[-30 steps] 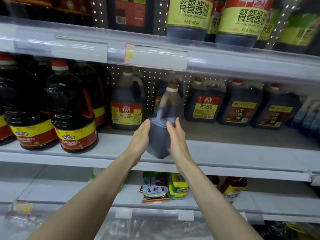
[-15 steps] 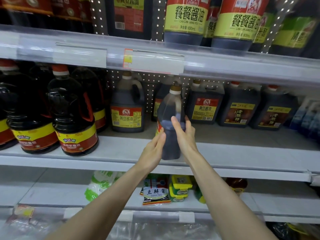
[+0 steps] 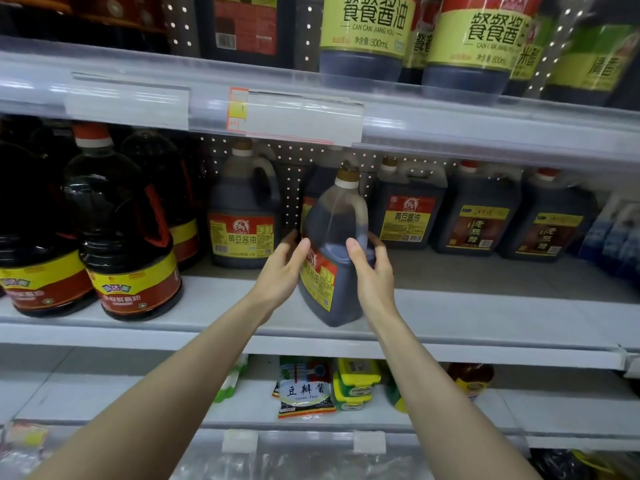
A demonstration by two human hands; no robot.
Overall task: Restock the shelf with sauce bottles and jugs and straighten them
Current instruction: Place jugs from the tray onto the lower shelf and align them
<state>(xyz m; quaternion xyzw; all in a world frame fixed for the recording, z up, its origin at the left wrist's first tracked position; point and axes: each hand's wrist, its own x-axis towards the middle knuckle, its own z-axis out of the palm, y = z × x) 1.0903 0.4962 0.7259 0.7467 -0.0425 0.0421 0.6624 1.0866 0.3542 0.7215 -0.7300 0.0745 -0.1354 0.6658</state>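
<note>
Over the last second the soy sauce jug [image 3: 332,237] has risen from the shelf lip and turned, so its red-and-yellow label now shows on its left side. It sits slightly tilted at the near edge of the middle shelf [image 3: 485,317], though whether its base has touched down is unclear. The left hand [image 3: 282,275] and right hand [image 3: 374,275] each wrap thumb and fingers around its sides. It is arriving between the left matching jug [image 3: 242,220] and the right matching jug [image 3: 408,209], so it probably needs setting down and its label turned to face near.
</note>
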